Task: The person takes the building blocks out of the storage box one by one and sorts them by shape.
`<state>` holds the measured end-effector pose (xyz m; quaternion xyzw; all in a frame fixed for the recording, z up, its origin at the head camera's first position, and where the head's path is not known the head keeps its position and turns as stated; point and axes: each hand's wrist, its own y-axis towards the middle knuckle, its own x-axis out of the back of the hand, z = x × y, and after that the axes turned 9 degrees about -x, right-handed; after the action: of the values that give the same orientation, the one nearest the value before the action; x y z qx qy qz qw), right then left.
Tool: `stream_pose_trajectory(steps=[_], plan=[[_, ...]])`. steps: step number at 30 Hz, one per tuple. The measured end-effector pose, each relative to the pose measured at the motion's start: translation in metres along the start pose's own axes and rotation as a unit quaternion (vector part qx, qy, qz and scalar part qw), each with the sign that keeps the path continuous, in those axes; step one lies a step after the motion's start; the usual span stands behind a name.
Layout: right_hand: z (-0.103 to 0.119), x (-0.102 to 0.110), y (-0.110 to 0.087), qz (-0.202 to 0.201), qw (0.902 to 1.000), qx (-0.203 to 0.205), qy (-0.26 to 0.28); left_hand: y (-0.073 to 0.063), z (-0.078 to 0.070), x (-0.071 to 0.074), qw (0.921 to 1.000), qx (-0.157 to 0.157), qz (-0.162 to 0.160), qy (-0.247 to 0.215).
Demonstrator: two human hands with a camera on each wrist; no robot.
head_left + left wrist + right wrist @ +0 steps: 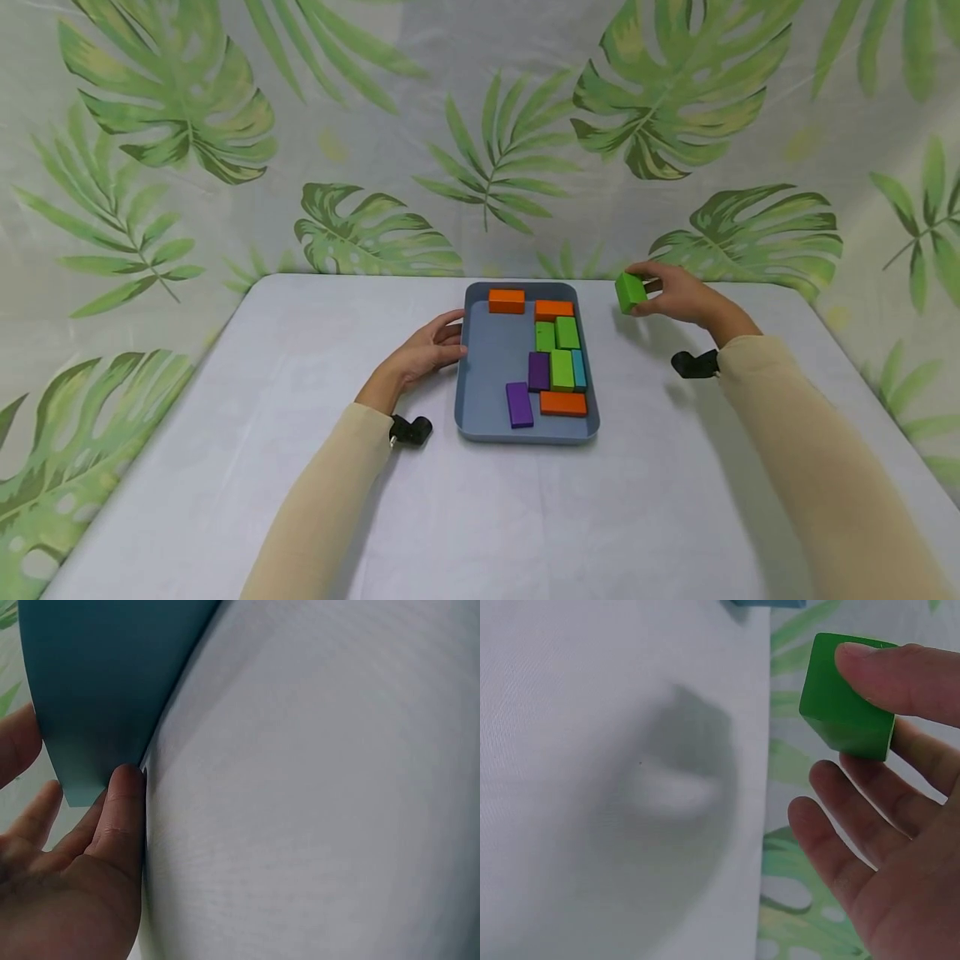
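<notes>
My right hand [681,297] pinches a green block [631,293] above the table, to the right of the blue-grey tray [487,358]. In the right wrist view the thumb presses one face of this green block [841,696], with fingertips behind it and the other fingers spread. My left hand [422,353] touches the tray's left side, thumb and fingers at the wall; the left wrist view shows fingertips against the tray's outer wall [112,682]. Inside the tray, on its right half, lie several green blocks [562,370], a blue block [578,370], purple blocks [519,405] and orange blocks [563,404].
A white cloth [637,500] covers the table. Behind it hangs a leaf-print curtain [510,142]. One orange block [507,301] sits by the tray's far wall, apart from the others. Black wrist cameras [411,430] are strapped to both wrists.
</notes>
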<state>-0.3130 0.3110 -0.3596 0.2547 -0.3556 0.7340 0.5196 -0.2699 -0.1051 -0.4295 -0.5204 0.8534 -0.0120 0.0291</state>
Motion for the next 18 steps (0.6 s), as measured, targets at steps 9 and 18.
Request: stream_pose_trajectory(steps=[9,18], plan=[[-0.011,-0.007,0.006,0.017,0.9995,-0.009,0.024,0.002,-0.001,-0.003,1.0000,0.004,-0.002,0.002],[-0.014,-0.019,0.013,0.028,0.9991,-0.021,0.023,0.001,-0.001,0.000,0.9999,0.004,-0.002,0.010]])
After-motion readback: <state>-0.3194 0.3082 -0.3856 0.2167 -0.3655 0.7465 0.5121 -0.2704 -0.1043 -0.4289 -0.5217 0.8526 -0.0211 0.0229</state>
